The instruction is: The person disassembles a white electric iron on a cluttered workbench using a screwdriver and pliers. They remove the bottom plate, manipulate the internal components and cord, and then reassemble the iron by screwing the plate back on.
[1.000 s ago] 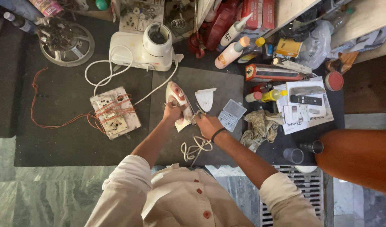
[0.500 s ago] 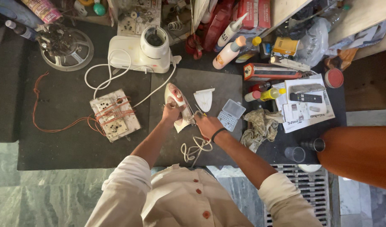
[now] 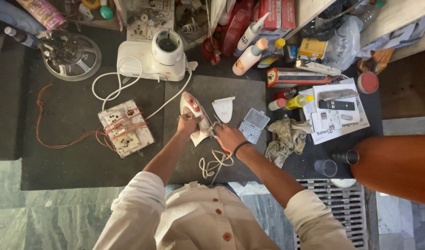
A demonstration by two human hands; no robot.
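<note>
While lying on its side on the dark mat (image 3: 249, 88), near the middle of the bench, held from both ends: a white and red clothes iron (image 3: 194, 113). Left hand (image 3: 188, 124) wrapped over the iron's body, fingers curled closed on it. Right hand (image 3: 227, 137) closed at the iron's rear end, where the cord leaves; what exactly sits between those fingers, impossible to tell. White cord (image 3: 214, 163) looped loosely on the mat just below the hands. Just beside the iron, to its right, a white pointed plastic cover (image 3: 224, 109), apart from it. Further right, a small clear parts box (image 3: 254, 125) and a crumpled rag (image 3: 286, 138). To the left, a switchboard wound with orange wire (image 3: 124, 128); above, a white mixer base (image 3: 152, 58).

Likely heavy for its size, with the weight low in the metal plate; stiff and hard, smooth plastic shell probably a little slippery, and prone to rolling when on its side. Best gripped around the handle or pinned at the body, never lifted by the soft cord
</note>
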